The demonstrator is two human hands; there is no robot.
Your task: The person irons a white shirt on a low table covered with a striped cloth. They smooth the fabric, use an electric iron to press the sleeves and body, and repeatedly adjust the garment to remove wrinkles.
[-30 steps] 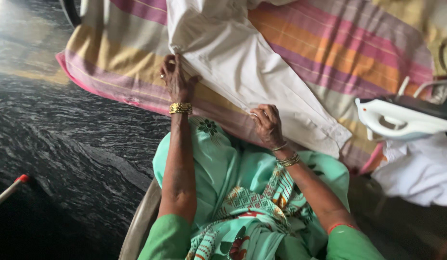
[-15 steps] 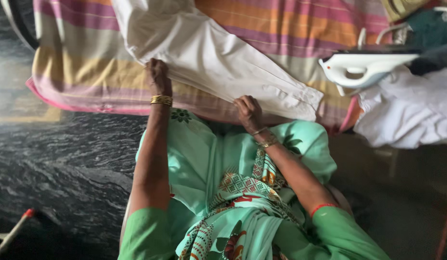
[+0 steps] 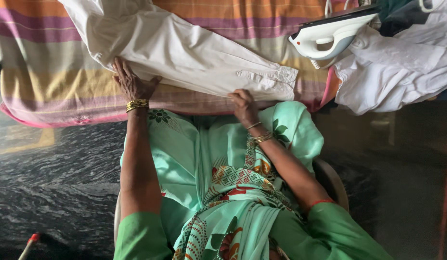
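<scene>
A white garment sleeve [image 3: 194, 53] lies across a striped cloth [image 3: 45, 72] spread over the surface in front of me. My left hand [image 3: 131, 83] presses flat on the sleeve's near edge, fingers spread. My right hand [image 3: 243, 105] pinches the sleeve's lower edge close to the cuff [image 3: 271, 79]. Both wrists carry gold bangles. A white clothes iron [image 3: 329, 36] rests on its side beyond the cuff, apart from both hands.
A heap of white cloth [image 3: 396, 67] lies to the right of the iron. My lap is covered in green patterned fabric [image 3: 218, 163]. Dark veined stone floor [image 3: 50, 183] lies to the left, with a red-tipped stick [image 3: 31, 241] at the bottom left.
The view has swung left, so the cloth, sleeve and iron sit further left and higher in the picture. Both hands stay on the sleeve's near edge.
</scene>
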